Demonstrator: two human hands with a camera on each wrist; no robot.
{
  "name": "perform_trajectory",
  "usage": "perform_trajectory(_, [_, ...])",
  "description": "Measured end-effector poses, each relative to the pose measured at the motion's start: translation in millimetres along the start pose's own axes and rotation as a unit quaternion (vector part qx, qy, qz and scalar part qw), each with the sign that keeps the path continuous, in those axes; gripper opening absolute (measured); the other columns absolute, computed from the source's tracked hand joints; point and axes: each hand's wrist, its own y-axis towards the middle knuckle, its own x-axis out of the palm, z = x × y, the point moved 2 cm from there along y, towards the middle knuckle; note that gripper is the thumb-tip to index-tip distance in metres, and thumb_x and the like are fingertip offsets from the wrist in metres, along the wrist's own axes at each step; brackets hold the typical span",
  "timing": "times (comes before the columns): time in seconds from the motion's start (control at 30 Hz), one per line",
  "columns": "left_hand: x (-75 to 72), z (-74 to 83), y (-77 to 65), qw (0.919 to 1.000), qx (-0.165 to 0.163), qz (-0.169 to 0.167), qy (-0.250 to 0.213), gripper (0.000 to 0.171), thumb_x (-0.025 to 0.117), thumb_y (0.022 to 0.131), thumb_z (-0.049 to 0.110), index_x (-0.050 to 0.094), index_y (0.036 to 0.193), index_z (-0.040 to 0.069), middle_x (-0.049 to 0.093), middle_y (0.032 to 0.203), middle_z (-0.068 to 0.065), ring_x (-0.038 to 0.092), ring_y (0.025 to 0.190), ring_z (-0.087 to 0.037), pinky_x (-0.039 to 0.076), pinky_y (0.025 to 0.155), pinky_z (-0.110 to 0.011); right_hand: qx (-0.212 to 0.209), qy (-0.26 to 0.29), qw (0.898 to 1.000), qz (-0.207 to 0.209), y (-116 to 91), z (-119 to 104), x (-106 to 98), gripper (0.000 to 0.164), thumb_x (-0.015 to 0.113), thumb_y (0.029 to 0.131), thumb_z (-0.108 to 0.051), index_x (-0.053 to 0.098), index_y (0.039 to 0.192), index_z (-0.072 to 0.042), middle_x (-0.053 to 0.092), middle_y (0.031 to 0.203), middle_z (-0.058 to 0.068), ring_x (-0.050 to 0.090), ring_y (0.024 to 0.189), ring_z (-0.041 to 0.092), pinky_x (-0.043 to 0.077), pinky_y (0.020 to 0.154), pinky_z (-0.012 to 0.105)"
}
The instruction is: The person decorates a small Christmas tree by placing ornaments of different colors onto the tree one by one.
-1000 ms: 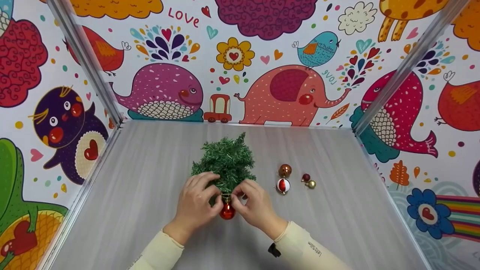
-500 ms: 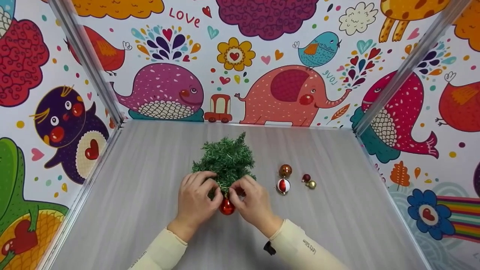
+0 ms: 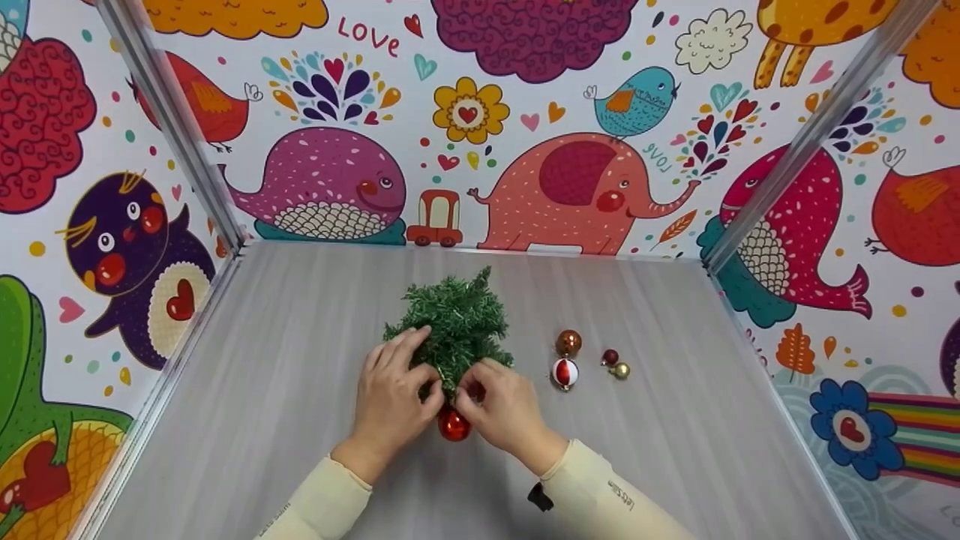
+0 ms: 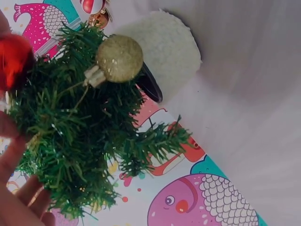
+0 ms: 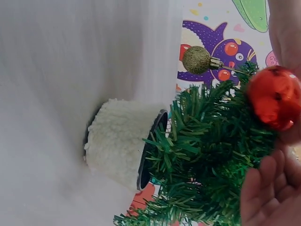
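Note:
A small green Christmas tree (image 3: 457, 307) stands between my hands, its pot wrapped in white fluffy cloth (image 5: 120, 143). At its near side hangs a shiny red bauble (image 3: 454, 425). My right hand (image 3: 510, 409) pinches at the bauble's cord just above its top, thumb against forefinger. Opposite it, my left hand (image 3: 394, 394) pinches at the cord beside the branch tips, the other fingers stretched against the foliage. The cord itself is mostly hidden by fingers and needles. A glittery gold bauble (image 4: 120, 57) hangs low on the tree by a thin loop.
To the right on the table (image 3: 675, 450) lie a copper-coloured bauble (image 3: 568, 343), a red-and-white bauble (image 3: 565, 373), a small dark red one (image 3: 610, 357) and a small gold one (image 3: 620, 370). Printed panels (image 3: 322, 180) wall the table's back and sides.
The red bauble rose slightly toward the tree, then came down a little. The gold cord loop, stretched between my fingertips earlier, has gone into the branches. My left fingers have spread farther up the foliage.

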Motion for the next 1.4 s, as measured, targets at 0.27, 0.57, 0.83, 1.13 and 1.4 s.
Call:
perform_trajectory(0.27, [2.2,-0.6,-0.3,0.9994,0.023,-0.024,-0.004,0.007,0.075,0.074,0.014,0.074,0.068,0.016,0.055,0.142,-0.012,0.048,0.132,-0.031,0.035,0.106,-0.051,0.008,0.009,1.000,-0.025,-2,1,0,0.007,0.070,0.083,-0.017,0.066,0.080,-0.021,0.056,0.077,-0.012,0.051,0.062,0.002,0.044,0.053,0.019])
perform_trajectory(0.57, [1.9,-1.2,-1.8,0.9994,0.019,-0.021,-0.022,0.007,0.075,0.076,0.015,0.071,0.071,0.015,0.058,0.138,-0.014,0.050,0.130,-0.031,0.037,0.105,-0.052,0.008,0.012,1.000,-0.012,-3,2,2,0.008,0.072,0.085,-0.020,0.065,0.080,-0.021,0.056,0.078,-0.013,0.050,0.062,0.001,0.044,0.052,0.020])
perform_trajectory(0.83, [-1.8,-3.0,-6.3,0.9988,0.019,-0.023,-0.038,0.018,0.073,0.073,0.020,0.067,0.088,0.012,0.058,0.137,-0.012,0.050,0.130,-0.031,0.038,0.105,-0.050,-0.017,0.012,1.000,0.021,-6,5,-1,0.009,0.074,0.084,-0.020,0.065,0.082,-0.022,0.056,0.079,-0.012,0.051,0.064,0.002,0.044,0.053,0.020])
perform_trajectory(1.13, [-4.7,-11.1,-16.7,0.9977,0.013,-0.061,-0.025,0.079,0.078,0.073,0.037,0.051,0.143,0.011,0.043,0.151,-0.011,0.040,0.138,-0.031,0.036,0.106,-0.053,-0.069,0.050,0.994,0.072,-16,14,-14,0.011,0.071,0.084,-0.012,0.067,0.093,-0.016,0.059,0.082,-0.007,0.056,0.063,0.009,0.048,0.055,0.020])
perform_trajectory(1.4, [-1.6,-15.6,-19.9,0.9985,0.019,-0.052,-0.004,0.081,0.080,0.072,0.042,0.054,0.141,0.009,0.047,0.148,-0.015,0.042,0.136,-0.037,0.033,0.106,-0.054,-0.063,0.056,0.992,0.089,-34,39,-24,0.016,0.072,0.082,-0.006,0.068,0.095,-0.015,0.060,0.082,-0.007,0.058,0.067,0.009,0.050,0.057,0.022])
